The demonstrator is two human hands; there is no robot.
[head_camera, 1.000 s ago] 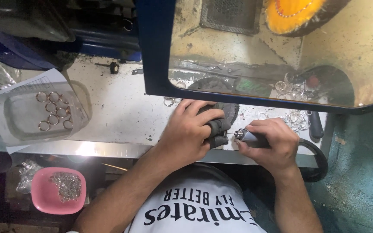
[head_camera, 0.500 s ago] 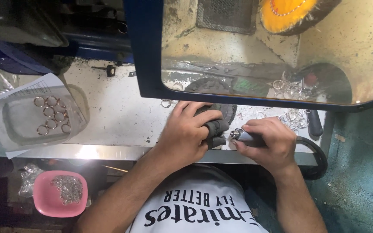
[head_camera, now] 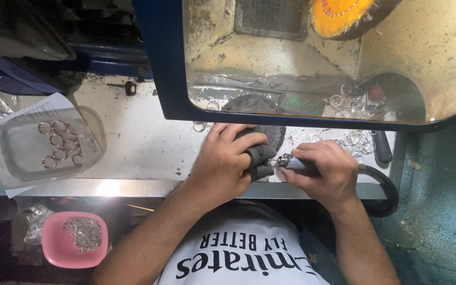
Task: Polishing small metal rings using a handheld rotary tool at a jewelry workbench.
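A: Start near the body. What sits closest?

B: At about 8 o'clock, below the bench (head_camera: 133,142) edge, a pink bowl (head_camera: 74,238) full of small silvery rings, low and within easy reach of the left arm, I judge.

A: And the hands?

B: At the near edge of the bench, centre frame. The left hand (head_camera: 222,161) is clenched around a small workpiece (head_camera: 266,160) that I cannot make out; its fingertips (head_camera: 259,155) wear dark grey covers, probably to guard them. The right hand (head_camera: 325,171) grasps a slim rotary handpiece (head_camera: 294,163) like a pen, tip pointing to 9 o'clock.

A: So where is the workpiece relative to each hand?

B: Pinched in the left fingertips, on that hand's 3 o'clock side, touching or just short of the tool's tip. Both hands seem braced on the bench, which would steady fine work.

A: Anything trailing off the tool?

B: A black hose (head_camera: 383,192) loops away toward 4 o'clock, clear of the work.

A: Farther out?

B: At 9 o'clock, a clear plastic tray (head_camera: 11,158) on paper holds gold-coloured rings (head_camera: 59,141), kept well apart from the loose silvery rings (head_camera: 357,140) at 2 o'clock. Beyond, at 12 to 1 o'clock, a blue-framed clear shield (head_camera: 291,68) fronts a yellow buffing wheel (head_camera: 344,13).
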